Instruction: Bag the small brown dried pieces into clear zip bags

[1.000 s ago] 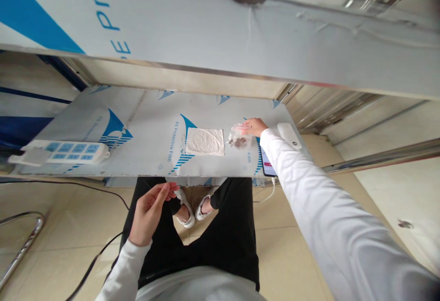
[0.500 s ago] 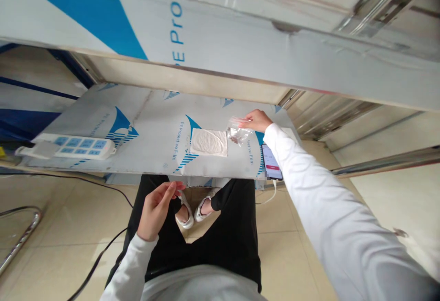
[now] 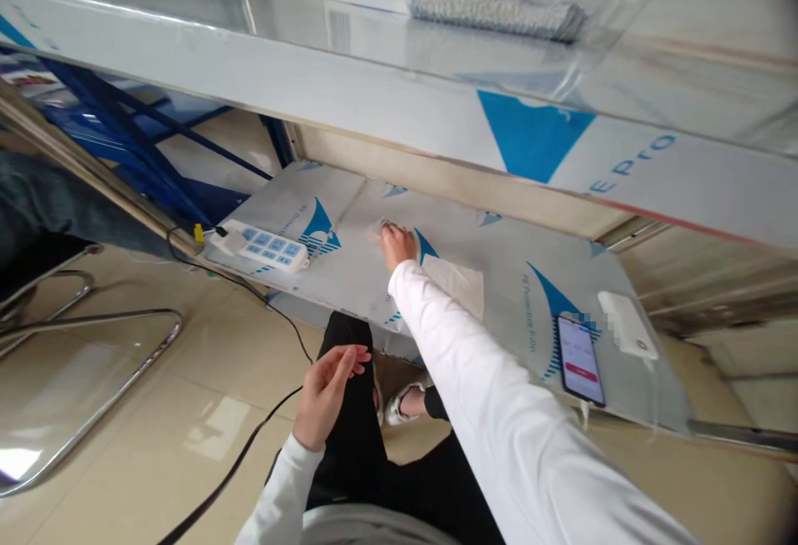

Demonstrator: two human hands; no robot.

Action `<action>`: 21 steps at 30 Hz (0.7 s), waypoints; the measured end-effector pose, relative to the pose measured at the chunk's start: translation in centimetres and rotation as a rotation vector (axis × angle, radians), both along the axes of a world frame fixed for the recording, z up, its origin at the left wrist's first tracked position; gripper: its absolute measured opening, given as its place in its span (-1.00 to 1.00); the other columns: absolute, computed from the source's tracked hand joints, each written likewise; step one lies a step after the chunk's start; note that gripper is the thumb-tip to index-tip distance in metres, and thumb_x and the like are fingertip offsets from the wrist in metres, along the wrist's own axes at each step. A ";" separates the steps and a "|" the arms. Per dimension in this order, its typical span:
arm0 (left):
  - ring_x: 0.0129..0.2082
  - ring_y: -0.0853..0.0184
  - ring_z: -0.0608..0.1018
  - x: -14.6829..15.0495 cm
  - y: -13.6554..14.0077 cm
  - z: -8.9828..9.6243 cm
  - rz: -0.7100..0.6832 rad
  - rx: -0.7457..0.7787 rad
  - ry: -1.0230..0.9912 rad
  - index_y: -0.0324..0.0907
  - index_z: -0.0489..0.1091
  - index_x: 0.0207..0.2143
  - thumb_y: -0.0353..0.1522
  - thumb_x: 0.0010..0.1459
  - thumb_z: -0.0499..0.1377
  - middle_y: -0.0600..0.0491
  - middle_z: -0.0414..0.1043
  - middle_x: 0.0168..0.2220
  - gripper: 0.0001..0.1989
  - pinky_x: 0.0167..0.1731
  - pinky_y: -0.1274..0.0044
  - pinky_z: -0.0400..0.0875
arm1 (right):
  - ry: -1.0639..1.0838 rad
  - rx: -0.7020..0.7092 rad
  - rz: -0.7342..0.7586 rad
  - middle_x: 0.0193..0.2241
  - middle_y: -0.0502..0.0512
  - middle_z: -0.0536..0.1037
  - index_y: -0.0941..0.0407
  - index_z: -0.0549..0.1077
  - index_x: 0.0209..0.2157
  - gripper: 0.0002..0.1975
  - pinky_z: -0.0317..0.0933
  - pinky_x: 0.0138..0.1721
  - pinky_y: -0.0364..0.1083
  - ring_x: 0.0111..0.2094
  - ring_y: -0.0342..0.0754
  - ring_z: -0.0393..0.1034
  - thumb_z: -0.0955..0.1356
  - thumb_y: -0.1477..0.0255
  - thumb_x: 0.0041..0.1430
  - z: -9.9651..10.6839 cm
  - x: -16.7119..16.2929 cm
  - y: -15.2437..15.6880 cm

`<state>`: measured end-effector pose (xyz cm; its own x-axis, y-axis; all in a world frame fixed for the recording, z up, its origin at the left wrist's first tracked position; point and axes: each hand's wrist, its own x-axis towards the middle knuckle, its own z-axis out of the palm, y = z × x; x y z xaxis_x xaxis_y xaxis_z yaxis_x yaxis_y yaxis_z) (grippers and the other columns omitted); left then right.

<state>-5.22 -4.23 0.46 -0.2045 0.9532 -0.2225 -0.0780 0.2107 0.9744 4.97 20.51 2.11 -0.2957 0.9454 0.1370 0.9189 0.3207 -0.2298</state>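
My right hand (image 3: 397, 244) is closed on a crumpled clear plastic bag (image 3: 376, 230), low over the metal shelf (image 3: 349, 283). Most of the bag is hidden behind my fingers. Just to the right of that hand, a white square of cloth or tissue (image 3: 458, 283) lies flat, partly covered by my sleeve. Over my left thigh hovers my left hand (image 3: 325, 391), its fingers loosely curled together with nothing visible in them.
A white power strip (image 3: 271, 247) sits at the shelf's left end. On the right lie a phone (image 3: 579, 360) with a cable and a white power bank (image 3: 627, 325). An upper shelf (image 3: 374, 88) overhangs the back. A chair frame (image 3: 112, 412) stands at left.
My right hand has swept left with the plastic bag, from right of the white square to its left side. My view has turned, showing more of the upper shelf. My left hand keeps its pose.
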 end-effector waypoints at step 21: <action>-0.42 0.37 0.52 -0.8 0.2 -2.1 0.009 -0.049 -0.016 -0.29 0.48 -0.23 -0.10 0.14 0.12 -0.10 0.58 -0.31 -0.58 -0.39 0.57 0.36 | 0.176 -0.080 -0.015 -0.27 0.20 0.61 0.11 0.58 -0.28 -0.78 0.21 -0.12 -0.07 -0.16 0.03 0.43 0.28 0.43 0.23 -4.8 0.7 -2.7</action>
<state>-6.05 -4.06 -1.63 -0.2094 0.9392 -0.2723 -0.0954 0.2575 0.9616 5.62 17.80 -2.69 -0.2593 0.9596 0.1093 0.8667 0.2812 -0.4121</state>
